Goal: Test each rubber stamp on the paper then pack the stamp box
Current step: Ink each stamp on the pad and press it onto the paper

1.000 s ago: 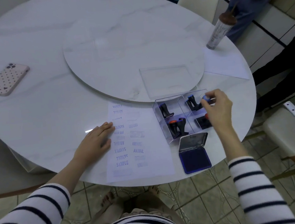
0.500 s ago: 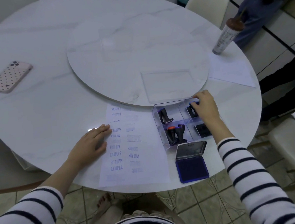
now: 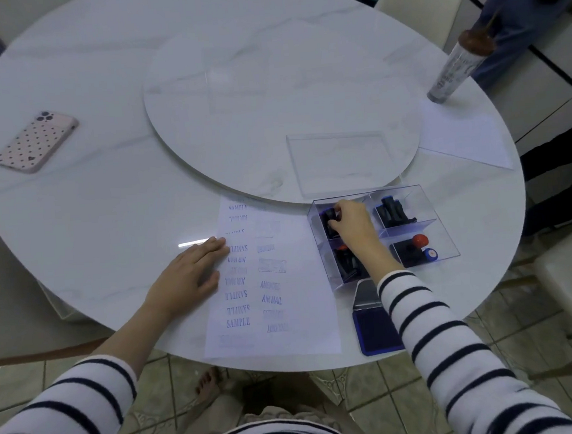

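right hand (image 3: 354,227) was inside the far-left compartment of the stamp box (image 3: 429,202), fingers and thumb curled round a black stamp (image 3: 329,218) that stood in that compartment. whether the stamp was lifted off the floor of the box could not be told. left hand (image 3: 186,276) lay flat, fingers straight and together, pressing the left edge of the paper (image 3: 301,250), which carried two columns of blue test prints. the box sat just right of the paper; its three other compartments held further stamps, among them a red-knobbed stamp (image 3: 420,240) in the near-right one. an open ink pad (image 3: 376,333) lay at the table (image 3: 106,214) edge, partly under the right sleeve. the clear lid (image 3: 338,161) rested on the turntable (image 3: 268,98) beyond the box.
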The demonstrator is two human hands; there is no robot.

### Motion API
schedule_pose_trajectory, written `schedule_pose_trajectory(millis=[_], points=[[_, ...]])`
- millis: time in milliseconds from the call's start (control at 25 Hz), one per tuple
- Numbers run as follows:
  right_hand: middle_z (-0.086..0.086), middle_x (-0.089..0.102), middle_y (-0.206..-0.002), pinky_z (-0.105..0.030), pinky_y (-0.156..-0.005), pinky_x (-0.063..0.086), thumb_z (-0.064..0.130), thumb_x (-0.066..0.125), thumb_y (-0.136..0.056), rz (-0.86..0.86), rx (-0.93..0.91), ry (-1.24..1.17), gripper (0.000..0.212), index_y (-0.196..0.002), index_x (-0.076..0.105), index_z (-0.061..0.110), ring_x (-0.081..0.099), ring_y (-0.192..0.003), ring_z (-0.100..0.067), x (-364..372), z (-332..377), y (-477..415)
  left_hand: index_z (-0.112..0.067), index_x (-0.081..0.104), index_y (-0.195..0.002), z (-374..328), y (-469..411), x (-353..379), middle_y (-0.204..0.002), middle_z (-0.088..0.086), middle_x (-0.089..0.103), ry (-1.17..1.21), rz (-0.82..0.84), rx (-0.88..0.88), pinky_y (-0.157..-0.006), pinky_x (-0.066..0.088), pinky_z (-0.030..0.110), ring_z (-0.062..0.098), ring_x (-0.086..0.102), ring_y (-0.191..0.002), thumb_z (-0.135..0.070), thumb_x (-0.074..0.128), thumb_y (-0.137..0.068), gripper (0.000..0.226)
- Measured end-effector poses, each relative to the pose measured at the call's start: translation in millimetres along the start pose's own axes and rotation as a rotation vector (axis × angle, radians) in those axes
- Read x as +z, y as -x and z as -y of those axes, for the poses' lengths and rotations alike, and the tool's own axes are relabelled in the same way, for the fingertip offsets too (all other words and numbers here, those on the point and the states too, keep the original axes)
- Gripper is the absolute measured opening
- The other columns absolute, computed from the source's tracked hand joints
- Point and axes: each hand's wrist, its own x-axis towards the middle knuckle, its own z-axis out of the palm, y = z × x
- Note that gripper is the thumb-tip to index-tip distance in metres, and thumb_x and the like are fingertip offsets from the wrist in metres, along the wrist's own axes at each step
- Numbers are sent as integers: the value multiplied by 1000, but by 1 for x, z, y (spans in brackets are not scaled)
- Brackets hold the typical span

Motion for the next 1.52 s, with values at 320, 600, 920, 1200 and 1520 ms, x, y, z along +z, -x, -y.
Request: schedule_pose_trajectory(millis=[320,600,920,1200,1520], points=[[-15,61,-110,-15,-75,48,0,59,-82,-278,53,-352,35,-115,53,7,58,-75,-12,-34,8,34,-22,43,-133,2,-1,1,-144,-8,37,-5,-3,21,-107,2,7,4,26,-134,-40,30,-82,56],[-6,64,-92,2,-65,42,0,62,-79,-459,94,-542,24,-101,58,11,61,-78,-14,-61,7,114,-21,40,-136,3,-1,2,-146,-6,36,-19,31,36,-111,13,24,4,24,-134,-43,25,-82,60],[-4,65,-87,0,-66,43,1,65,-78,-452,187,-399,26,-102,63,11,57,-70,11,-26,-41,189,-16,42,-135,0,-1,0,-145,-2,38,-30,19,45,-111,13,27,10,28,-135,-42,24,-82,61],[-15,62,-94,-1,-65,44,-3,67,-77,-468,192,-348,21,-97,62,-1,59,-66,0,-1,-47,201,-17,41,-135,2,-1,2,-146,-1,37,-40,34,41,-111,11,25,9,26,-135,-37,28,-84,56],[-19,54,-92,-6,-70,45,-3,64,-79,-489,96,-246,17,-96,60,-4,56,-74,-19,8,-41,202,-17,41,-135,1,-1,2,-146,-2,36,-29,29,35,-112,10,25,9,25,-136,-33,30,-85,54]])
